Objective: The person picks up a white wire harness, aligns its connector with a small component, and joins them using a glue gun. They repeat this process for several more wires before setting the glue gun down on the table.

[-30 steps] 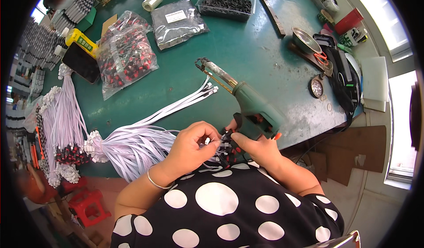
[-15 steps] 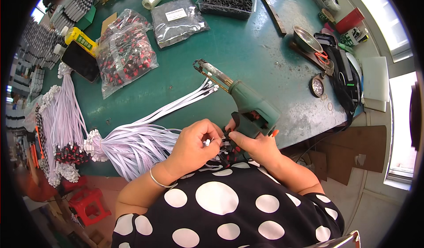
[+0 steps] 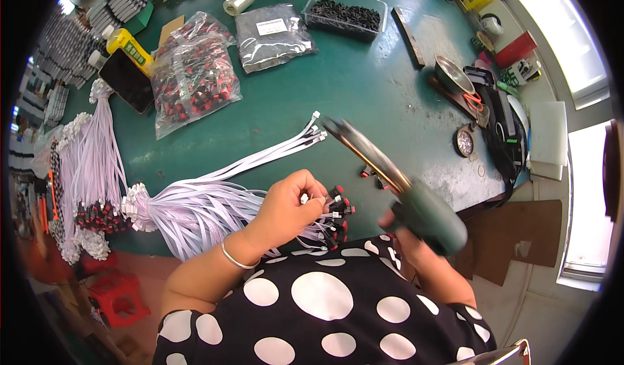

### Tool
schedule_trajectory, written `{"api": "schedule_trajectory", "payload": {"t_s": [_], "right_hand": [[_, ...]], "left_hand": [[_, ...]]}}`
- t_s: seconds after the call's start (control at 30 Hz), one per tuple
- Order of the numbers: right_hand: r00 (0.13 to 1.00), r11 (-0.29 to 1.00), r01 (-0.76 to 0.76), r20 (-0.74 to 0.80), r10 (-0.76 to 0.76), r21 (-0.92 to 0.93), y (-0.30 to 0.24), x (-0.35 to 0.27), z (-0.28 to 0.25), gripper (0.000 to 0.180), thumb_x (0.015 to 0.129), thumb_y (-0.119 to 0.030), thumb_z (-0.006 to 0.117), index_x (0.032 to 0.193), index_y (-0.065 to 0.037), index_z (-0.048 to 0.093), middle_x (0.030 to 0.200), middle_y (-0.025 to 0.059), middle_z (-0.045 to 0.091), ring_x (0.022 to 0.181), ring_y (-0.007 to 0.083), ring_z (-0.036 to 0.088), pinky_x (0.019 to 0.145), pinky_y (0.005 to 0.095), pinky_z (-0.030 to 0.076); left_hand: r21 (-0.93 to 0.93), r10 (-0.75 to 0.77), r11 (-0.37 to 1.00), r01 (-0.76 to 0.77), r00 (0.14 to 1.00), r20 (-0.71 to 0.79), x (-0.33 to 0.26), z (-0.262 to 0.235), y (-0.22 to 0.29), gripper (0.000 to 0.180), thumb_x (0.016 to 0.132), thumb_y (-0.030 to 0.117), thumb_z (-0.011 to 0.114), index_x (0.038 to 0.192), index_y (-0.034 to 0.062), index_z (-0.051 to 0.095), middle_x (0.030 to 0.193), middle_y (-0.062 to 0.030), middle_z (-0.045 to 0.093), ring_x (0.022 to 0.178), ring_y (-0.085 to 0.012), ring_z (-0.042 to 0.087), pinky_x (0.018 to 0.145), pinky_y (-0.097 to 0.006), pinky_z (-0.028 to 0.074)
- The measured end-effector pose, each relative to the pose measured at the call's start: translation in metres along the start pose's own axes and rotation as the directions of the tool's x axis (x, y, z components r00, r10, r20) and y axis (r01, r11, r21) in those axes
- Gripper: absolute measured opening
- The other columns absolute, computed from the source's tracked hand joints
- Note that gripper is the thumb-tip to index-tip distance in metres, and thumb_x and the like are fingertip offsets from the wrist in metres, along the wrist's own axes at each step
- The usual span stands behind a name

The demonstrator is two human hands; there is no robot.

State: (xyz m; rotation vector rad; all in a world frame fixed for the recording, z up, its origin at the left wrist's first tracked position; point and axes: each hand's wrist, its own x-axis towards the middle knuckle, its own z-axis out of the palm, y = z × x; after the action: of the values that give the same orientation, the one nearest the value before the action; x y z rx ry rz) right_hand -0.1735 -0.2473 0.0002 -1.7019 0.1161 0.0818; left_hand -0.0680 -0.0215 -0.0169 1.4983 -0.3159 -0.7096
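Lying along the left edge of the green tabletop [image 3: 312,98], bundles of white ribbon cables [image 3: 97,150] are draping toward the rim, and a black phone [image 3: 125,80] is resting just above them beside a yellow bottle [image 3: 130,48]. A clear bag of red and black parts [image 3: 194,79] is sitting near the phone, with a grey foil pouch [image 3: 273,37] and a clear tray of black pieces [image 3: 344,15] further along the far side. A fan of white cables [image 3: 208,199] is spreading across the near edge into the left hand [image 3: 289,208], which is closing around a cluster of cable ends with small black and red connectors [image 3: 335,212], held just over the tabletop's near rim. To the right, the right hand [image 3: 406,238] is gripping the handle of a green glue gun [image 3: 403,193], blurred, raised off the tabletop, its nozzle pointing up and left toward the loose cable tips. A round metal tin [image 3: 452,74] is standing well apart at the right.
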Motion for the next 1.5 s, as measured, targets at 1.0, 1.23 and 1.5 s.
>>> {"api": "schedule_trajectory", "payload": {"t_s": [1.0,1.23,1.5], "right_hand": [[0.94,0.932,-0.341,0.022,0.341,0.122,0.032,-0.055,-0.006,0.011,0.07,-0.003,0.06,0.081,-0.003,0.056,0.077,0.0072,0.06,0.067,0.0171,0.057,0.063,0.0255,0.046],[0.971,0.95,0.23,-0.02,-0.24,-0.21,0.059,-0.062,-0.014,0.033,0.085,-0.021,0.054,0.11,0.0,0.051,0.085,0.018,0.061,0.073,0.0219,0.062,0.064,0.0288,0.05],[0.981,0.971,-0.078,-0.157,0.115,0.224,0.009,-0.008,0.022,0.037,0.077,-0.007,0.057,0.112,-0.002,0.047,0.096,0.0112,0.057,0.081,0.0189,0.057,0.072,0.0318,0.048]], "left_hand": [[-0.12,0.009,0.993,-0.023,0.993,-0.117,0.003,0.004,-0.009,0.009,0.077,0.005,0.056,0.076,0.0013,0.048,0.078,-0.0056,0.059,0.064,-0.0061,0.052,0.055,-0.021,0.042],[-0.083,0.016,0.996,-0.026,0.992,-0.127,0.004,0.005,-0.014,0.009,0.076,0.005,0.056,0.075,0.0009,0.049,0.076,-0.0059,0.059,0.061,-0.0068,0.05,0.053,-0.022,0.041],[0.125,0.126,0.984,-0.123,0.992,-0.013,-0.009,0.004,0.003,0.008,0.077,-0.003,0.053,0.078,0.0009,0.046,0.083,-0.0086,0.054,0.072,-0.0105,0.056,0.061,-0.023,0.046]]}}
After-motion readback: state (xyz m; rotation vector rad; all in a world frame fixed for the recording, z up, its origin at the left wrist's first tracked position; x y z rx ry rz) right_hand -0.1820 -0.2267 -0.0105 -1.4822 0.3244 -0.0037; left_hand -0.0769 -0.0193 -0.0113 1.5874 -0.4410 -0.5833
